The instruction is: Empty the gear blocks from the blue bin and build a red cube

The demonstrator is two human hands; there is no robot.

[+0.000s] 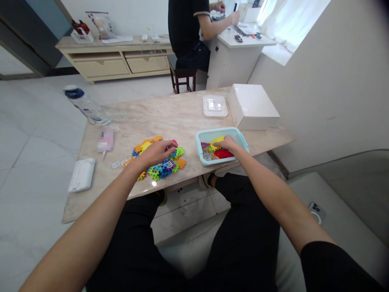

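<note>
My right hand [227,143] reaches into a light blue plastic bin [199,151], its fingers closed on a yellow notched building piece [217,142]. Red pieces [223,153] and grey window-like pieces [208,157] lie below it in the bin. Over a heap of colourful interlocking plastic pieces [165,171] on the table is my left hand [161,152]. Its fingers are loosely bent and apart, with nothing visible in them; whether they touch the heap I cannot tell. Small white window-shaped pieces [116,164] lie left of the heap.
A white box [255,106] and a clear plastic lid [215,106] sit behind the bin. On the table's left are a water bottle [89,107] and a white device [82,175]. A phone [317,211] lies on the sofa. Another person [190,30] sits at a far desk.
</note>
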